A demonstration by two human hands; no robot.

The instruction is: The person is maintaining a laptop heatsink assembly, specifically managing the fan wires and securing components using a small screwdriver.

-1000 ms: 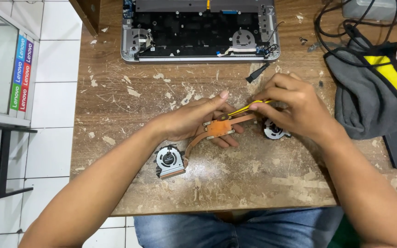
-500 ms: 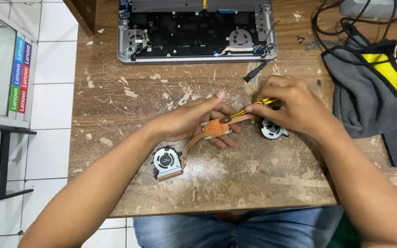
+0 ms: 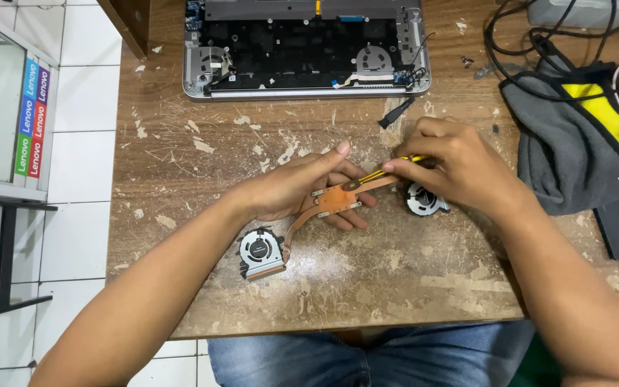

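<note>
My left hand [image 3: 299, 188] lies under and holds a copper heat-pipe cooling assembly [image 3: 338, 198] over the worn wooden table [image 3: 202, 165]. One round fan [image 3: 260, 251] sits at the assembly's left end on the table, a second fan [image 3: 424, 201] at its right end, partly hidden by my right hand. My right hand [image 3: 453, 168] grips a yellow-and-black screwdriver [image 3: 388, 170], its tip resting on the copper plate near my left fingers.
An opened laptop chassis [image 3: 306, 50] with bare internals lies at the table's far edge. A small black part [image 3: 395, 113] sits in front of it. A grey and yellow cloth bag [image 3: 582, 136] and black cables [image 3: 517, 36] occupy the right side. White floor tiles lie left.
Both hands and the cooling assembly stay in nearly the same place; the view has shifted slightly, and the screwdriver tip remains on the copper plate.
</note>
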